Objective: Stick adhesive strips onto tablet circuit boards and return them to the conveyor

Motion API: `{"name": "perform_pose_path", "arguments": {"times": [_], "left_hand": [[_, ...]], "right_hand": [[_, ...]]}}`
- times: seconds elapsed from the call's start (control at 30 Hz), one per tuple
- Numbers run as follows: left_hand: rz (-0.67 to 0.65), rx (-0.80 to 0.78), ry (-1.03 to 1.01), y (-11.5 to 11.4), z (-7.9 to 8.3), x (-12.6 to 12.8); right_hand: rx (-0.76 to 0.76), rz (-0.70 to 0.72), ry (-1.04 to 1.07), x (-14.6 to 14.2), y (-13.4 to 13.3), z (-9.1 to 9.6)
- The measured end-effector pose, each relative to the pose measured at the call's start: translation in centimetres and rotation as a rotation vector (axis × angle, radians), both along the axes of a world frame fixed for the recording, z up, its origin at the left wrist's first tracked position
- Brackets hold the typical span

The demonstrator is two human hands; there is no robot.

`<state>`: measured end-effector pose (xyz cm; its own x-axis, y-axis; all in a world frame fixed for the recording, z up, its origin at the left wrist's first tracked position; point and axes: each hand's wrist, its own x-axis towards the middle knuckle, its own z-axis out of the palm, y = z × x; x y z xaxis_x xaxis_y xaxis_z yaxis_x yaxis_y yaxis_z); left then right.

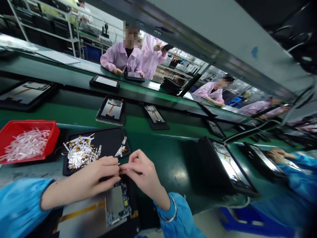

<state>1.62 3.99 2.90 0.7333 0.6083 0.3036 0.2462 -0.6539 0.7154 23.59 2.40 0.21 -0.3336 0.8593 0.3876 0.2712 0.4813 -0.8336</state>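
Note:
My left hand (95,177) and my right hand (145,170) meet above the top edge of an opened tablet. Both have their fingers pinched together; a small pale piece shows between them, too small to name. Below them lies the tablet's green circuit board (118,203) with a metal shield, and an orange ribbon cable (83,211) runs left from it over the silver back. Just beyond my hands is a black tray (109,138) holding a heap of small white-and-orange flex strips (83,152), with a few more strips (121,150) at its right side.
A red bin (51,138) of clear plastic strips stands at left. Several opened tablets, one here (111,109), lie along the green conveyor (135,122). A larger tablet (230,165) leans at right, near a co-worker's hands (278,154). People in pink sit opposite.

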Motion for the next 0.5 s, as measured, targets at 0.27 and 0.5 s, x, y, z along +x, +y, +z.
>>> {"name": "perform_pose_path", "arguments": {"times": [0.27, 0.5], "left_hand": [[0.053, -0.146, -0.053, -1.0, 0.1, -0.2], [0.081, -0.375, 0.002, -2.3, 0.0, -1.2]], "right_hand": [[-0.335, 0.234, 0.160, -0.1, -1.1, 0.3], [-0.375, 0.197, 0.156, -0.2, -1.4, -0.2]]}}
